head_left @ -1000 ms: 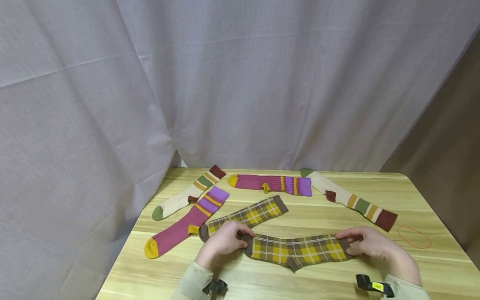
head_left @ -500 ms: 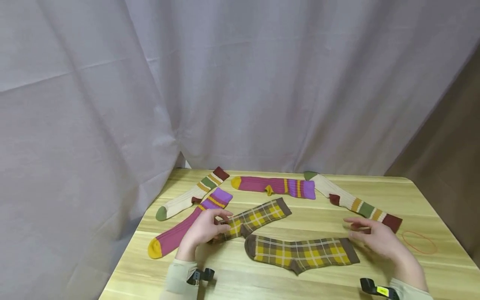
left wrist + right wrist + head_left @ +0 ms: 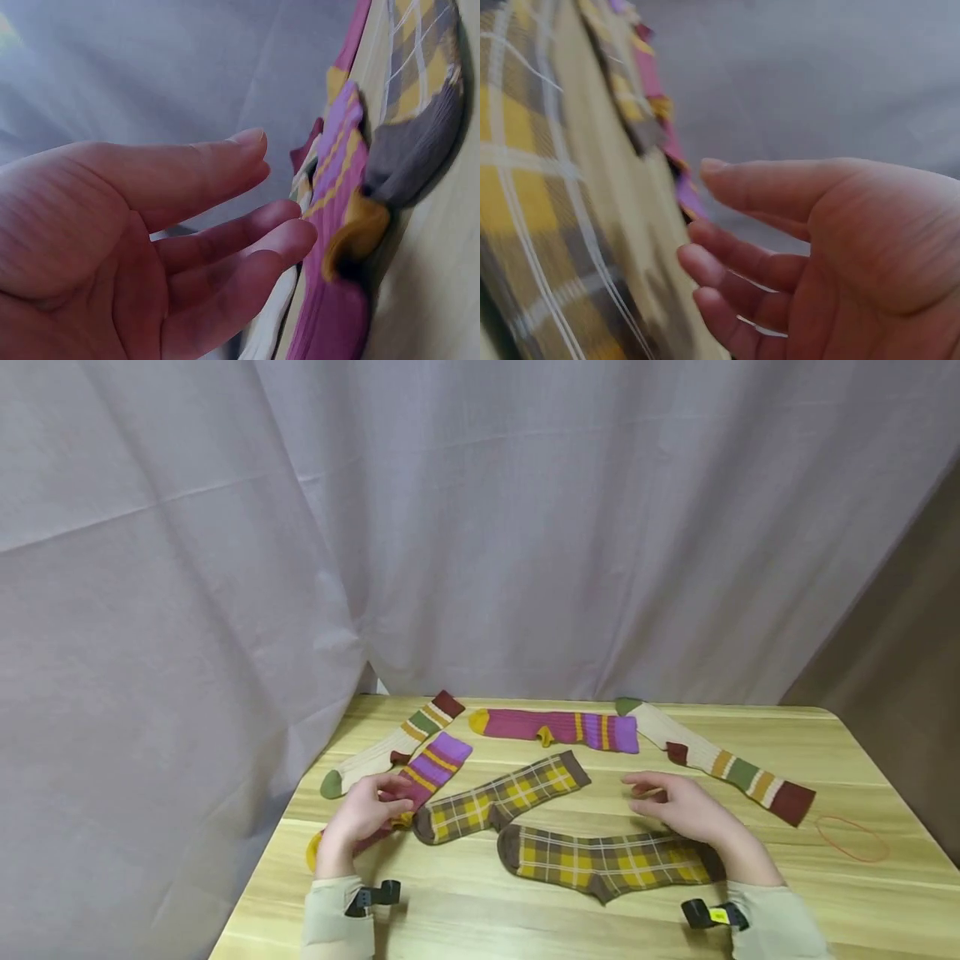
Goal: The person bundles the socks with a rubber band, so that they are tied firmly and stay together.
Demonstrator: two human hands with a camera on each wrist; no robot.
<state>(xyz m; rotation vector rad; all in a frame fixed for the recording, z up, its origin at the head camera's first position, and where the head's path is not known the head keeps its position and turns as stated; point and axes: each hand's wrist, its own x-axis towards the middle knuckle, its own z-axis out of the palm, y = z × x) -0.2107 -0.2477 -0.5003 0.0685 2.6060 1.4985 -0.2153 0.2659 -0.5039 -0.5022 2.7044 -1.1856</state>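
Above the left magenta sock (image 3: pixel 438 760), with its purple cuff and yellow heel and toe, hovers my left hand (image 3: pixel 363 814); its fingers are relaxed and hold nothing. My right hand (image 3: pixel 682 806) hangs over the cuff end of the near plaid sock (image 3: pixel 577 860), fingers loosely bent, nothing between them. In the right wrist view a gap shows between thumb and fingers. The far plaid sock (image 3: pixel 502 797) lies slanted between the hands, its dark toe (image 3: pixel 416 142) close to the yellow heel in the left wrist view. Part of the left magenta sock is hidden under my left hand.
Flat at the back of the wooden table (image 3: pixel 450 902) lies another magenta sock (image 3: pixel 517 725). Cream striped socks lie at the back left (image 3: pixel 375 760) and right (image 3: pixel 705 752). A thin orange loop (image 3: pixel 851 839) is at the right. A grey curtain (image 3: pixel 487 527) hangs behind.
Both hands have let go of the near plaid sock, which now lies flat. My left hand has moved left to the magenta sock; my right hand has shifted left and away from me.
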